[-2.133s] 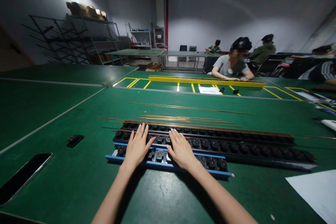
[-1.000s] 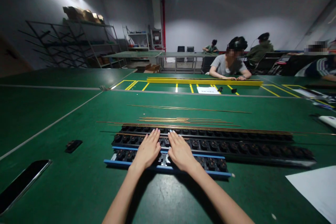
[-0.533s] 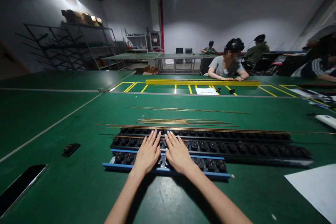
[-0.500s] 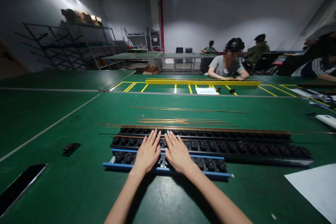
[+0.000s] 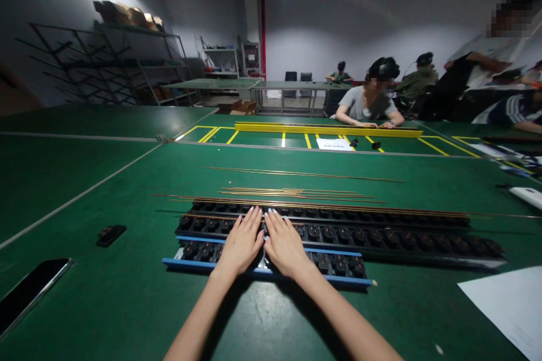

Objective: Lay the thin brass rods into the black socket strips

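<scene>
My left hand [image 5: 242,241] and my right hand [image 5: 284,242] lie flat, side by side, fingers stretched forward and holding nothing. Beneath them is a blue-edged rail [image 5: 339,281] with a row of black socket-like modules [image 5: 341,264] in it. My fingers reach over a longer black rail [image 5: 393,240] with similar round modules, partly hidden by my hands. Behind it runs another black strip of modules [image 5: 212,207]. Thin brass-coloured rods [image 5: 381,208] lie along that back strip, and several shorter rods [image 5: 292,193] rest on the table beyond.
A loose black module [image 5: 110,235] and a phone [image 5: 34,290] lie at left. White paper [image 5: 503,304] is at right, near a white device [image 5: 527,197]. Across the green table [image 5: 105,282], a co-worker [image 5: 368,98] sits at a long yellow rail [image 5: 330,129].
My left hand has shifted slightly toward the right one; both stay flat on the rails. The view has tilted down a little. A person now stands at the far right.
</scene>
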### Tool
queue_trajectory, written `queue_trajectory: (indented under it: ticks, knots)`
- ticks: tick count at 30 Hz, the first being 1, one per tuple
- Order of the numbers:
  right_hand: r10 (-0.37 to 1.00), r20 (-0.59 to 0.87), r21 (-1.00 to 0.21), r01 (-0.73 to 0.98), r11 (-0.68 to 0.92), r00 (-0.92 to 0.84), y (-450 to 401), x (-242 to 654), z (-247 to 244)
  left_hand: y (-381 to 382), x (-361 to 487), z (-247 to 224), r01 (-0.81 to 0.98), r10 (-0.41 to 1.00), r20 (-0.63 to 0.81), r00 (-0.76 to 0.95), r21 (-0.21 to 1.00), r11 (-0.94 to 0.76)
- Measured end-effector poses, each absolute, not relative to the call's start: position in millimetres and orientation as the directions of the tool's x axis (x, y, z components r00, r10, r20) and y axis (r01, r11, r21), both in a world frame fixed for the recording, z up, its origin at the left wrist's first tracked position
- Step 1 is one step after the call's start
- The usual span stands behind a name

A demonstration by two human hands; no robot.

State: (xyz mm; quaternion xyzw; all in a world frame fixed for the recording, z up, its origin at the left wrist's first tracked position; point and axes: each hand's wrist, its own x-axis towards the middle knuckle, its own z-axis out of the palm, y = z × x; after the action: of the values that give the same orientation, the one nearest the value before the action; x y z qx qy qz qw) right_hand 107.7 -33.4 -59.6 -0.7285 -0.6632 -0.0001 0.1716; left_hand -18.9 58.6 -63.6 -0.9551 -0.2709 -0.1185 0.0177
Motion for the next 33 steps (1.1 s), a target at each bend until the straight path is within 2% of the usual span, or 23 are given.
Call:
queue_trajectory:
  ticks: [10,16,21,25,26,28,30,33]
  knots:
    - [0.965,0.225,-0.256,0.964,-0.078,0.138,-34.4,106.6,-59.9,63.1,-20.7,-66.4,0.483,0.488,0.259,0.834,0.086,-0.871]
    - [0.973,0.203,-0.241,0.969,-0.059,0.109,-33.6,107.7,-54.5,61.9,-20.2,-62.4,0.495,0.507,0.218,0.834,0.108,-0.862]
    - [0.973,0.228,-0.214,0.976,0.033,0.017,-37.6,123.3,-47.2,60.3,-20.3,-57.5,0.503,0.518,0.196,0.833,0.125,-0.855]
    - [0.954,0.259,-0.274,0.936,0.22,-0.148,-32.4,176.9,-24.1,60.8,-19.8,-54.8,0.505,0.526,0.195,0.828,0.147,-0.85]
    - [0.955,0.263,-0.293,0.931,0.216,-0.139,-28.2,196.2,-17.1,61.0,-19.6,-54.1,0.507,0.528,0.194,0.827,0.15,-0.849]
    - [0.978,0.205,-0.271,0.958,0.092,-0.036,-16.9,237.7,-5.4,61.2,-19.2,-52.4,0.51,0.532,0.191,0.825,0.155,-0.846]
    - [0.993,0.021,-0.125,0.986,-0.113,0.117,-4.1,277.5,0.2,61.3,-19.1,-51.0,0.51,0.534,0.185,0.825,0.161,-0.845]
    - [0.968,-0.082,-0.018,0.971,-0.24,0.238,10.3,323.8,-4.6,61.5,-19.5,-50.1,0.511,0.537,0.174,0.826,0.172,-0.842]
